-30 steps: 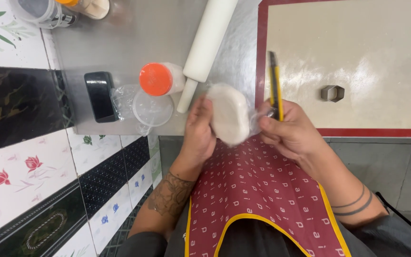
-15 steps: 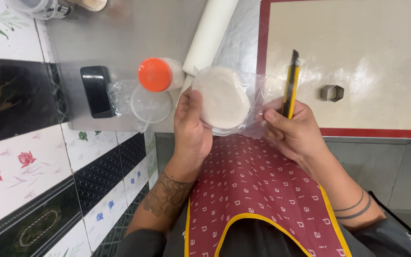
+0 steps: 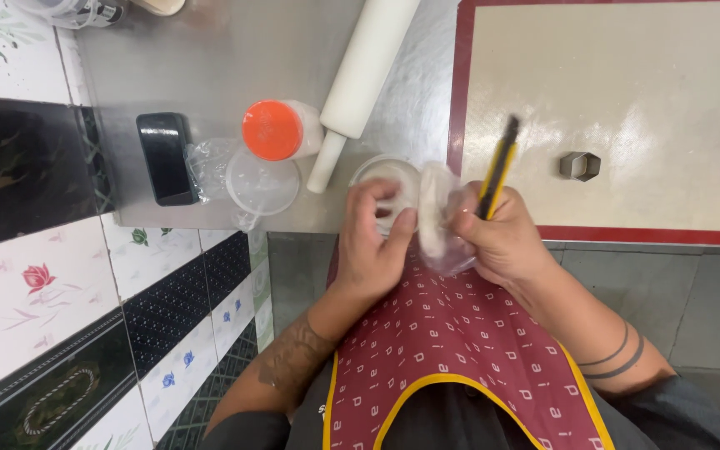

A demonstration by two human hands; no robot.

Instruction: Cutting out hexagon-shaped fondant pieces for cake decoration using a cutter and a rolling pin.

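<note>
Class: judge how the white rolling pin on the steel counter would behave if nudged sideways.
The rolling pin is a smooth cylinder, so it would probably roll easily. It looks thick and solid, likely fairly heavy and stiff. The counter looks slick, offering little resistance.

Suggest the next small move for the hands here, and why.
Probably set down the yellow-and-black utility knife. The right hand pinches it while also gripping the clear plastic wrap around the white round disc, and the left hand pulls at that wrap beside the clear round container, so the blade crowds the fingers.

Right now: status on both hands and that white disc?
Left hand pinching clear wrap off the white disc. Right hand has a grip on the disc and a yellow utility knife. Clear tub just behind; nothing blocking.
</note>
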